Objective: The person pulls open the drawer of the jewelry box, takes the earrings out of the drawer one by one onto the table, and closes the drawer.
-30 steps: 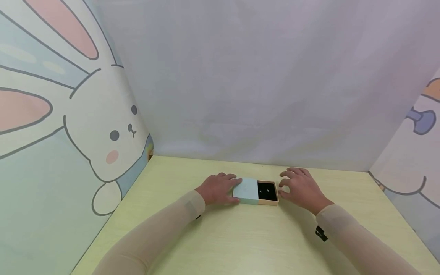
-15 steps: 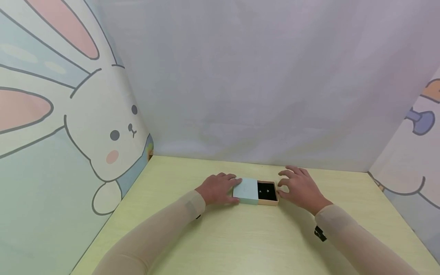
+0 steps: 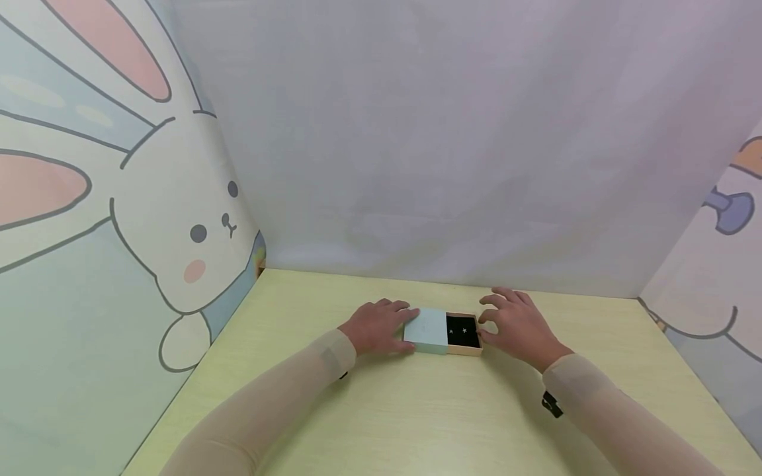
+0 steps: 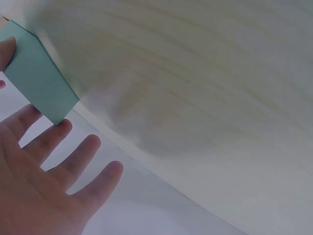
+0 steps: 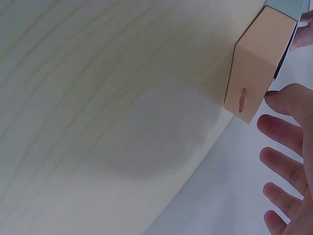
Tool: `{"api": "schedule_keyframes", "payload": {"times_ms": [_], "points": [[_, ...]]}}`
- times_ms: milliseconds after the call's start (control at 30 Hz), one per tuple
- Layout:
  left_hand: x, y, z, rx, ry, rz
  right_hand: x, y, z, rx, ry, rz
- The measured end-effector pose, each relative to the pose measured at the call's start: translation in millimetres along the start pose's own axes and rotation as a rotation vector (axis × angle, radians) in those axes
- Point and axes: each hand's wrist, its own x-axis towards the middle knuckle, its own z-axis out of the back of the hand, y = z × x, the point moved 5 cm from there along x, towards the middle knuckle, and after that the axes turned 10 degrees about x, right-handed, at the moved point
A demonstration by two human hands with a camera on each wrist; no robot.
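Observation:
A small jewelry box lies on the table, its pale blue-green sleeve (image 3: 425,327) at left and its peach drawer (image 3: 465,351) pulled partway out to the right. In the drawer, a black insert (image 3: 463,340) carries two small silvery stars, like stud earrings. My left hand (image 3: 376,327) holds the sleeve's left end, thumb along the near side and fingers at the far side. My right hand (image 3: 522,330) is at the drawer's right end, its thumb touching the top rim and its other fingers spread loosely. A short ribbon tab (image 5: 242,100) shows on the drawer's end.
The pale wood-grain table (image 3: 381,410) extends around the box. Behind it hangs a white curtain (image 3: 417,165). A rabbit-print panel (image 3: 172,258) stands at left, and another printed panel (image 3: 708,264) at right.
My right hand has shifted slightly left, bringing its thumb from beside the drawer's end onto its rim. My left hand and the box have stayed in place.

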Motion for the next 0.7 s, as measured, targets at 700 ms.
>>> {"api": "schedule_keyframes", "payload": {"times_ms": [700], "points": [[-3.7, -0.9, 5.1, 0.009, -0.012, -0.006, 2.9, 9.5, 4.1, -0.003, -0.006, 0.013]]}}
